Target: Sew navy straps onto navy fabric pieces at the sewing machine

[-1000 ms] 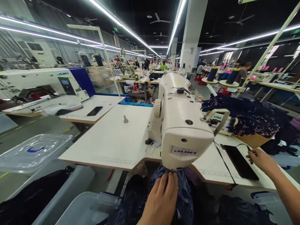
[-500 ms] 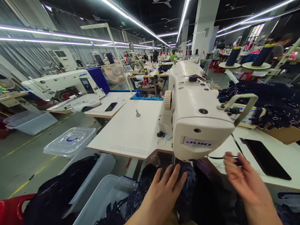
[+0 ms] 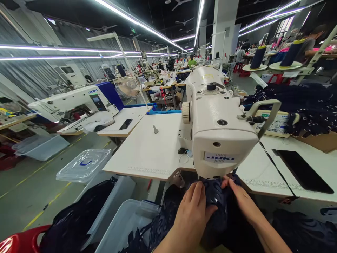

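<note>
Left hand flat, fingers spread on dark fabric | right hand fingers pinching fabric | both under white sewing machine at table edge

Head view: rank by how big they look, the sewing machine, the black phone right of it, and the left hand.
1. sewing machine, by far
2. left hand
3. black phone, close to the hand; the hand's nearness to the camera makes this unsure
</note>
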Demonstrator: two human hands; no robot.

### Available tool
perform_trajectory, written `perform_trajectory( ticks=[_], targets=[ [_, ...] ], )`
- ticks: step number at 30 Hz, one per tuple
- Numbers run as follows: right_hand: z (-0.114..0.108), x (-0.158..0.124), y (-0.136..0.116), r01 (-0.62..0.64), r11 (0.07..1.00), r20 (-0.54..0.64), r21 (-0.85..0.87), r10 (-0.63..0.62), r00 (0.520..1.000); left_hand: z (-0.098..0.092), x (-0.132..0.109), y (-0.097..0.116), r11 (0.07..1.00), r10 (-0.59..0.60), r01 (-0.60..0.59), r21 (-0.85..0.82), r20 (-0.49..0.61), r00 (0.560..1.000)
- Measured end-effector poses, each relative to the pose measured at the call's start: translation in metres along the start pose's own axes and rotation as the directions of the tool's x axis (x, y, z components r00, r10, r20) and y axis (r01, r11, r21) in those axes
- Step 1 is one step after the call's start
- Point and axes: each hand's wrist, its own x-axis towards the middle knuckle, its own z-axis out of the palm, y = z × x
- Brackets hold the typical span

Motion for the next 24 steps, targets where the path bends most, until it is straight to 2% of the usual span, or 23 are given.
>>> perform_trajectory(
  ticks=[2, 4, 6, 8, 9, 11, 13, 15, 18, 20, 22, 24],
  targets=[
    [-0.010, 0.004, -0.006, -0.014, 0.996, 0.076, -0.091, 0.021, 0.997, 0.000, -0.002, -0.002, 0.999, -0.015, 0.015, -0.036, -0.015, 1.000],
    [-0.017, 0.004, -0.012, -0.047, 0.997, 0.142, -0.056, 0.054, 0.988, -0.001, -0.005, -0.006, 0.997, -0.026, 0.024, -0.075, -0.019, 0.999],
    [-0.019, -0.002, -0.020, -0.039, 0.999, 0.142, -0.010, 0.040, 0.989, -0.003, -0.008, -0.009, 0.993, -0.052, 0.050, -0.110, -0.023, 0.998],
    [-0.018, -0.012, -0.030, 0.017, 1.000, 0.114, -0.010, -0.015, 0.993, -0.006, -0.009, -0.010, 0.990, -0.081, 0.072, -0.122, -0.072, 0.994],
    [-0.016, -0.017, -0.035, 0.048, 0.998, 0.120, -0.038, -0.043, 0.992, -0.007, -0.009, -0.010, 0.991, -0.064, 0.050, -0.125, -0.110, 0.992],
    [-0.008, -0.028, -0.045, 0.112, 0.986, 0.212, -0.122, -0.084, 0.974, -0.010, -0.006, -0.006, 0.987, 0.037, -0.061, -0.149, -0.156, 0.987],
    [0.001, -0.037, -0.051, 0.176, 0.966, 0.308, -0.187, -0.112, 0.945, -0.013, -0.002, -0.001, 0.964, 0.144, -0.166, -0.206, -0.121, 0.982],
    [0.007, -0.042, -0.052, 0.204, 0.953, 0.333, -0.224, -0.122, 0.935, -0.012, 0.004, 0.003, 0.958, 0.160, -0.168, -0.234, -0.052, 0.986],
    [0.002, -0.041, -0.050, 0.165, 0.954, 0.221, -0.252, -0.109, 0.969, -0.005, 0.009, 0.004, 0.987, 0.093, -0.101, -0.129, -0.069, 0.993],
    [-0.010, -0.035, -0.051, 0.140, 0.960, 0.067, -0.244, -0.128, 0.990, 0.001, 0.010, 0.002, 0.996, 0.067, -0.073, -0.045, -0.125, 0.990],
    [-0.024, -0.027, -0.053, 0.086, 0.981, -0.103, -0.173, -0.105, 0.989, 0.005, 0.008, 0.000, 0.997, 0.081, -0.083, -0.008, -0.155, 0.985],
    [-0.032, -0.020, -0.055, 0.015, 1.000, -0.160, -0.022, -0.018, 0.987, 0.007, 0.005, -0.002, 0.991, 0.130, -0.136, -0.014, -0.190, 0.973]
  ],
)
